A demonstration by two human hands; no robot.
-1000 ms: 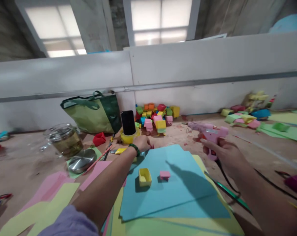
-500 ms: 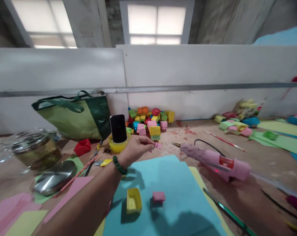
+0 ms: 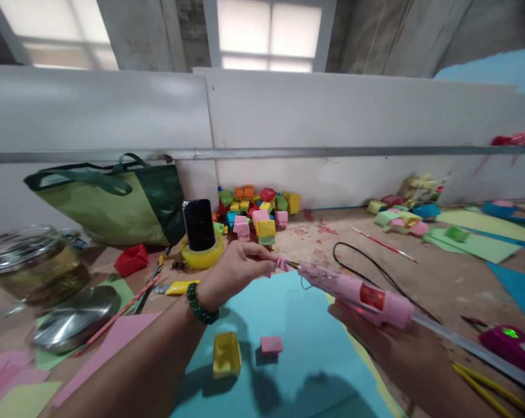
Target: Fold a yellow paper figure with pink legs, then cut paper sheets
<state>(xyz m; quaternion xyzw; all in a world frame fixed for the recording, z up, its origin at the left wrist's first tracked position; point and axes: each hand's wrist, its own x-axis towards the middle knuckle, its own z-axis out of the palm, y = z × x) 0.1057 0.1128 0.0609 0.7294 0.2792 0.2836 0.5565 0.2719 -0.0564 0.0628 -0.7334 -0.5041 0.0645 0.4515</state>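
My left hand (image 3: 240, 268), with a green bead bracelet on its wrist, pinches a small folded pink paper piece (image 3: 282, 264) between thumb and fingers. In my right hand (image 3: 366, 331) is a pink hot glue gun (image 3: 353, 290), its metal tip at the pink piece; whether they touch I cannot tell. A clear glue stick (image 3: 475, 342) sticks out of the gun's back. Below the hands, a yellow paper box (image 3: 226, 355), open at the top, and a small pink paper box (image 3: 271, 346) lie on blue paper sheets (image 3: 314, 360).
Behind my hands is a heap of coloured paper boxes (image 3: 262, 209). A phone (image 3: 199, 225) leans upright at a yellow tape roll (image 3: 201, 255). At left stand a green bag (image 3: 109, 203) and a glass teapot (image 3: 36, 267). The black cord (image 3: 375, 273) loops behind the gun.
The glue gun has moved left, so its tip has come up to the pink paper piece in my left hand. The whole view has shifted slightly.
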